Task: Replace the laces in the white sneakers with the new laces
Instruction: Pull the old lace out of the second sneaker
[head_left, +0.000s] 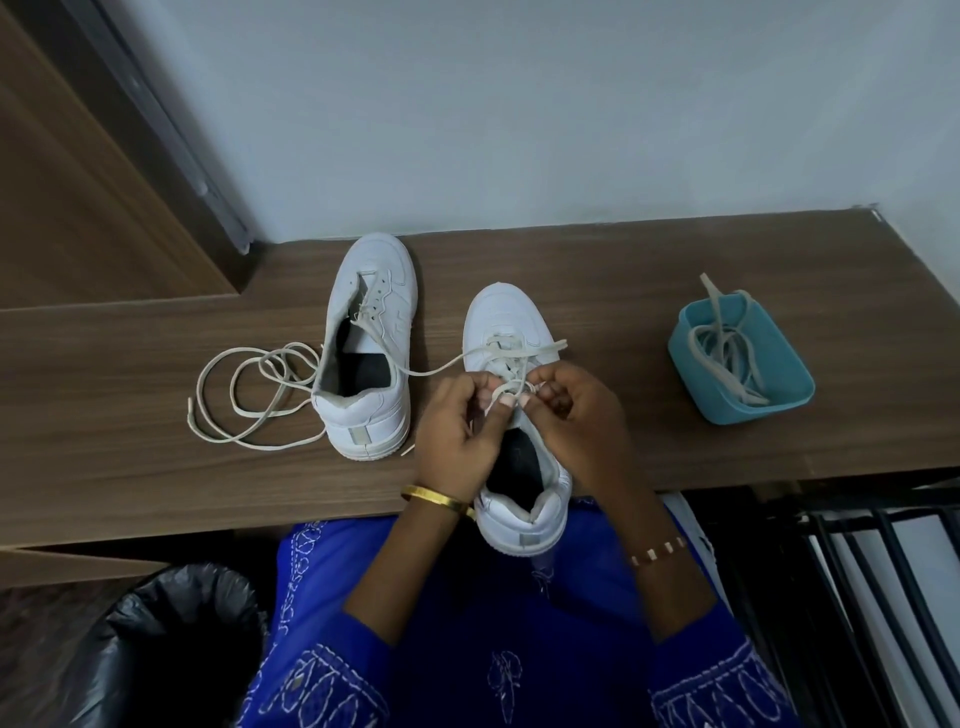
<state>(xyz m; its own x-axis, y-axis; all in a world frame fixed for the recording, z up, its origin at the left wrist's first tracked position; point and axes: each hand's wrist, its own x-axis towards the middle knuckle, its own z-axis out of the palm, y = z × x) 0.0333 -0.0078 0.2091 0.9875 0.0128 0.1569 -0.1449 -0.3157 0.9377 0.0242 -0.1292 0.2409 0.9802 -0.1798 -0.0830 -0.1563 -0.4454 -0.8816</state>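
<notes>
Two white sneakers stand on the brown wooden shelf (623, 291). The right sneaker (506, 322) is near me, its heel over the front edge, with a cream lace (441, 370) threaded through its lower eyelets. My left hand (460, 434) and my right hand (576, 415) both pinch that lace over the sneaker's tongue. One lace end trails left across the other shoe. The left sneaker (371, 343) has only a short bit of lace in its eyelets. A loose cream lace (244, 389) lies coiled to its left.
A light blue tub (743, 358) at the right holds more cream laces. A bin with a black bag (171, 644) stands at the lower left below the shelf. Black metal bars (857, 571) are at the lower right. A grey wall is behind.
</notes>
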